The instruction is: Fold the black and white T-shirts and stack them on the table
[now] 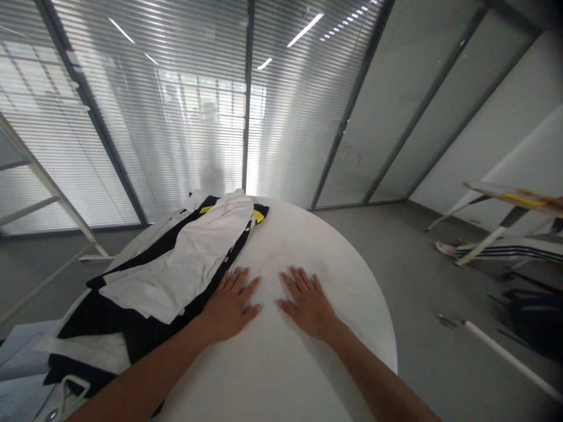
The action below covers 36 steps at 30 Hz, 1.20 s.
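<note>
Both of my hands rest palm down on a round white table (352,281), fingers stretched and spread. My left hand (231,308) lies at the right edge of a pile of clothes, its outer side against black cloth (145,340). A white garment (185,264), rumpled and long, is spread on top of the black cloth. Yellow patches (257,217) show at the pile's far end. My right hand (308,302) touches only the tabletop, a short way right of the left one. Neither hand holds anything.
Glass partitions with blinds (202,135) stand behind the table. A white metal frame (53,190) is at the left. On the right are another table (505,196), a person's striped trouser leg (510,251), a white pole (505,354) on the floor and a dark bag (539,319).
</note>
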Each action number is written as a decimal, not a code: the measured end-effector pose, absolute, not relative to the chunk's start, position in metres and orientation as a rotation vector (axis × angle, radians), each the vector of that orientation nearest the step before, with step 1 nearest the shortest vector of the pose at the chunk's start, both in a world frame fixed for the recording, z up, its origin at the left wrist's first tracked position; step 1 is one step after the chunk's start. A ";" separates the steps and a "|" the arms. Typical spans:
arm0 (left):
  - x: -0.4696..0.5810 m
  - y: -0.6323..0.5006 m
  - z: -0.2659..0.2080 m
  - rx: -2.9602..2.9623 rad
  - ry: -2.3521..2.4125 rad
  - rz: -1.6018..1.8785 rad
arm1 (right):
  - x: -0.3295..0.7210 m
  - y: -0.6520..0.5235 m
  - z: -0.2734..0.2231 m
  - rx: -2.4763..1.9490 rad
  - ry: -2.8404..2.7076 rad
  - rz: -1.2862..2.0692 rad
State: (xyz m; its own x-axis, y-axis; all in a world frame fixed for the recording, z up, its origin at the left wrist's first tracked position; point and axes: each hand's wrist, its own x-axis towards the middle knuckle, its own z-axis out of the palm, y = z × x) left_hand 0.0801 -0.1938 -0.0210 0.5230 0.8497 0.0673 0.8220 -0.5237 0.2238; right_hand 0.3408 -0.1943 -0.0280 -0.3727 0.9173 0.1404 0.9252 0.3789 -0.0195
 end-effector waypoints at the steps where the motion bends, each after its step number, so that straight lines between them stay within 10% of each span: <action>1: 0.080 -0.194 -0.022 2.595 1.433 0.254 | 0.341 -0.194 -0.028 -1.679 -2.497 -0.093; 36: 0.075 -0.193 -0.019 2.583 1.391 0.229 | 0.341 -0.193 -0.028 -1.686 -2.497 -0.078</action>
